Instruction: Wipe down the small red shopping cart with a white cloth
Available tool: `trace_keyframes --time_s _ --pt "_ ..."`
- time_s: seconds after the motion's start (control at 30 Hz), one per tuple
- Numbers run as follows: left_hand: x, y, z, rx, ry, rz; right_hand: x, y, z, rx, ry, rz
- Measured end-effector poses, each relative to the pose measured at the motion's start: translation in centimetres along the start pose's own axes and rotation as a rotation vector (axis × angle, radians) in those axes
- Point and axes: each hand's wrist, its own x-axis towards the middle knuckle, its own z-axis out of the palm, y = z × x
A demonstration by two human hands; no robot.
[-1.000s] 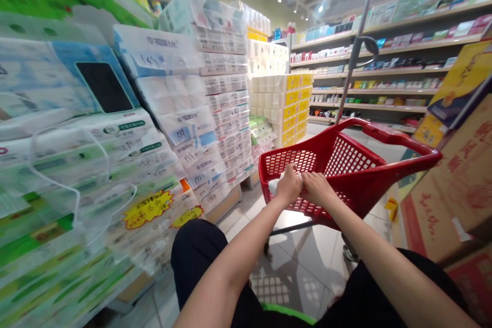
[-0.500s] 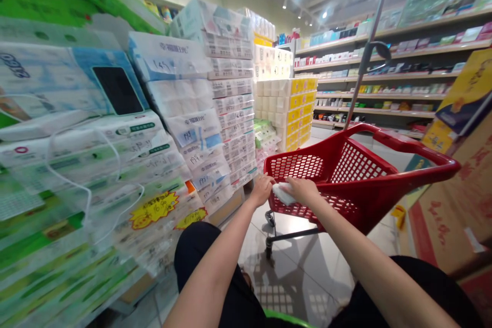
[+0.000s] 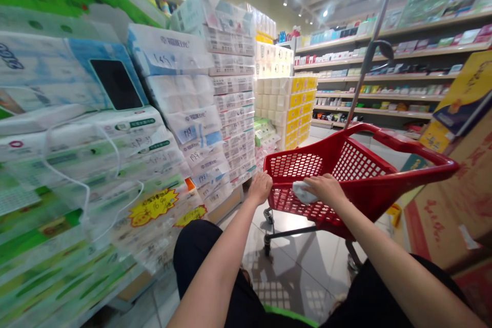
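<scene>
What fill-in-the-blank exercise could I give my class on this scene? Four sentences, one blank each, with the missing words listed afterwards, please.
1. The cart that has the left hand at its corner is coloured ____.
2. The cloth is in the person's ____ hand.
3. In this view, the starburst sign is to the ____ of the cart.
4. The background of that sign is ____.

Missing words: red; right; left; yellow.
</scene>
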Motion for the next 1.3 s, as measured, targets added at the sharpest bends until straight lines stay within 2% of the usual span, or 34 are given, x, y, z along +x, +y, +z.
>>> trace_keyframes --time_s 0.07,0.17,0.33,0.43,0.53,0.73,0.83,0.97,1.1,1.3 --pt "0.0 0.1 0.0 0.006 -0.004 0.003 -1.2 2.1 0.0 -0.038 0.038 -0.008" --pt "0.0 0.4 -0.2 0.012 -0.015 0.025 -2.1 3.4 0.2 -0.056 0.044 -0.004" --pt "-0.4 0.2 -1.0 0.01 -0.096 0.221 -1.7 3.5 0.6 -0.047 0.022 0.014" --pt "-0.6 0.3 -1.0 -0.003 -0.091 0.236 -1.2 2.9 0.7 -0.062 0.005 0.016" --pt "-1.0 0.9 -0.3 -0.022 -0.03 0.185 0.0 0.6 0.9 -0.073 -0.008 -0.014" --pt "-1.6 1.8 0.6 -0.041 0.024 0.142 3.8 -7.9 2.3 -0.01 0.002 -0.11" --pt "-1.7 1.7 0.4 -0.043 0.024 0.141 4.6 -9.7 2.6 0.008 0.009 -0.117" --pt "-1.7 1.3 0.0 -0.051 0.028 0.154 4.0 -8.0 1.9 0.021 0.003 -0.125" --pt "-1.4 1.2 -0.3 -0.032 0.019 0.148 2.3 -3.9 1.1 0.015 -0.006 -0.093" --pt "-1.1 1.2 -0.6 -0.008 -0.014 0.126 -1.1 1.9 0.9 0.05 0.05 -0.052"
